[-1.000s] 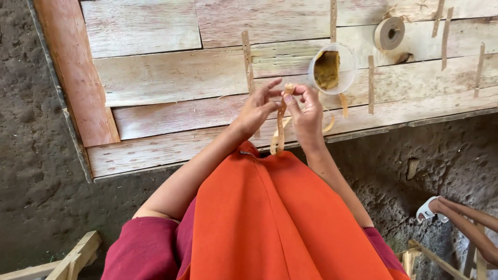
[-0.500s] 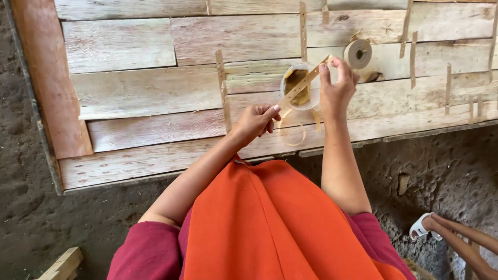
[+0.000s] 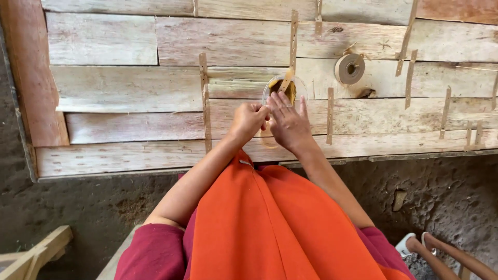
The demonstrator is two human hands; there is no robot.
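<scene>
My left hand [image 3: 248, 120] is closed in a loose fist over the pale wooden boards [image 3: 129, 88], pinching a thin tan strip [image 3: 265, 142] that loops out below it. My right hand [image 3: 289, 123] lies right beside it, fingers stretched out and apart, fingertips at the near rim of a clear plastic cup [image 3: 271, 89]. The cup holds yellowish paste with a flat stick [image 3: 285, 83] leaning in it. I cannot tell whether the right thumb touches the strip.
A roll of tan paper tape [image 3: 349, 69] lies on the boards to the right of the cup. Several short tan strips [image 3: 204, 103] are stuck upright across the board seams. A reddish plank [image 3: 31, 78] borders the left side. Dirt floor lies below, with someone's sandalled foot [image 3: 415, 242] at lower right.
My right hand was raised at the cup holding the stick; it has come back down beside my left hand, and the stick rests in the cup.
</scene>
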